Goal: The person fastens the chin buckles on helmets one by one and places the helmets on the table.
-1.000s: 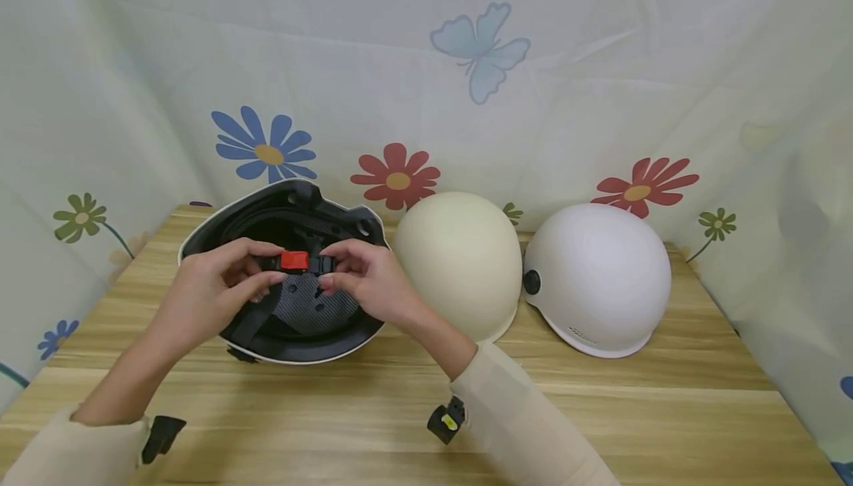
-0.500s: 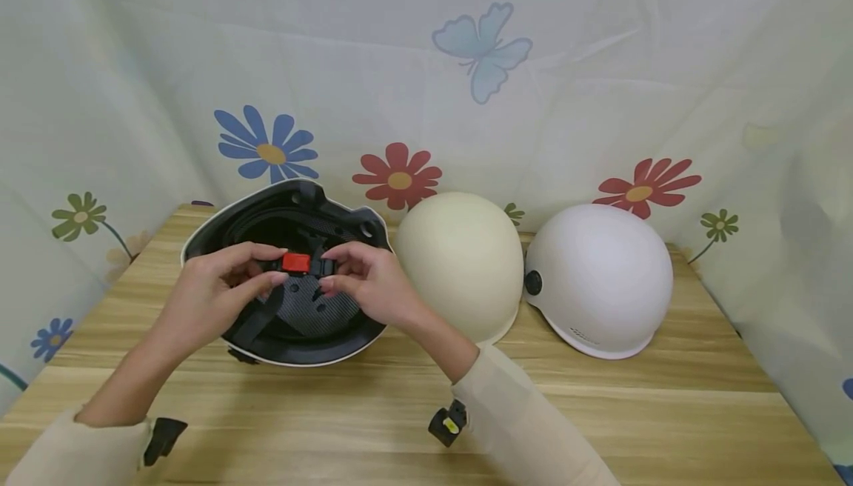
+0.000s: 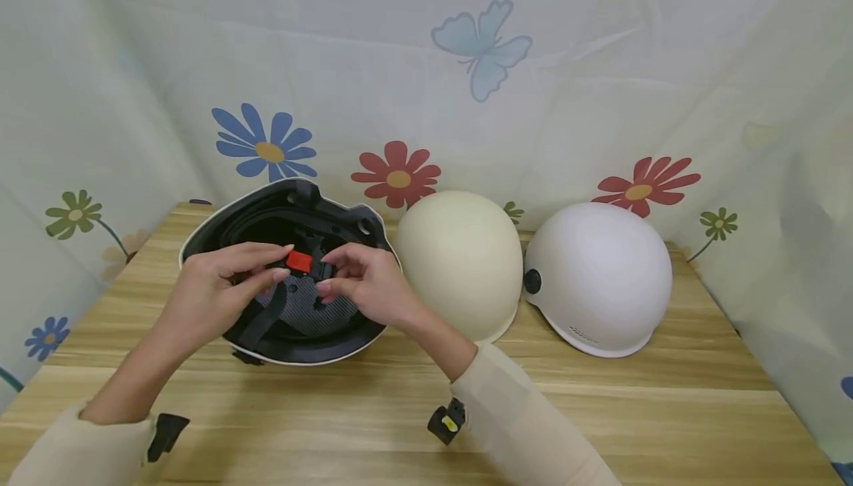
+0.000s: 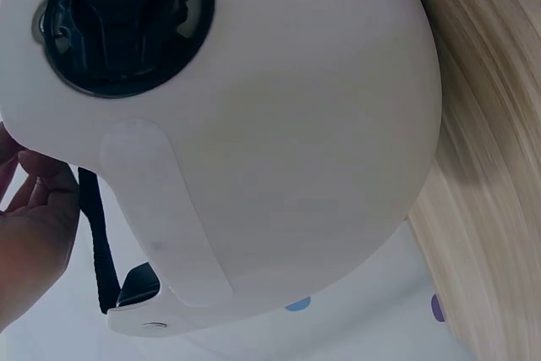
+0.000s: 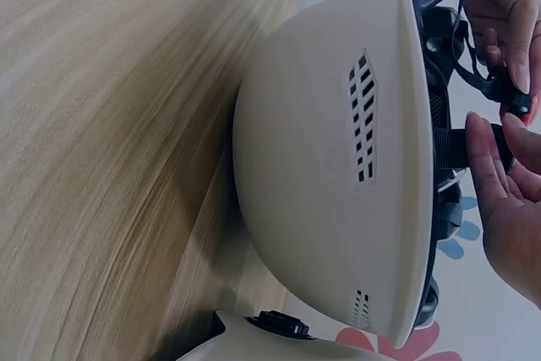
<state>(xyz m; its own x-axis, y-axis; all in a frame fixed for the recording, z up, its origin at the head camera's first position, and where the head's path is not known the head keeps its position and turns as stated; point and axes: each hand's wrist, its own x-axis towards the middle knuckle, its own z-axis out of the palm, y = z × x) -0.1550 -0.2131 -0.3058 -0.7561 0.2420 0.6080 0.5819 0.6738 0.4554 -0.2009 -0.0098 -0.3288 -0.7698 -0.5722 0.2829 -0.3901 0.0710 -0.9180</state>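
Observation:
An off-white helmet (image 3: 313, 351) lies upside down at the left, its black lining facing up. Above its opening, a buckle with a red part (image 3: 300, 261) and a black part (image 3: 321, 270) is on the black chin strap (image 5: 452, 148). Thumb and fingers of my left hand (image 3: 209, 290) pinch the red end. My right hand (image 3: 373, 282) pinches the black end and its strap. Both ends sit against each other, tilted down to the right. In the left wrist view the helmet shell (image 4: 296, 124) covers most of the picture and hides the buckle.
A cream helmet (image 3: 460, 264) stands dome up just right of the upturned one. Beside it is a white helmet (image 3: 600, 278) with a black round fitting (image 3: 532, 281). All rest on a wooden table (image 3: 400, 412) before a flowered curtain (image 3: 373, 71).
The buckle has turned from nearly level to a slight tilt, its right end lower. My left fingertips have shifted slightly to the right. The helmets stay put.

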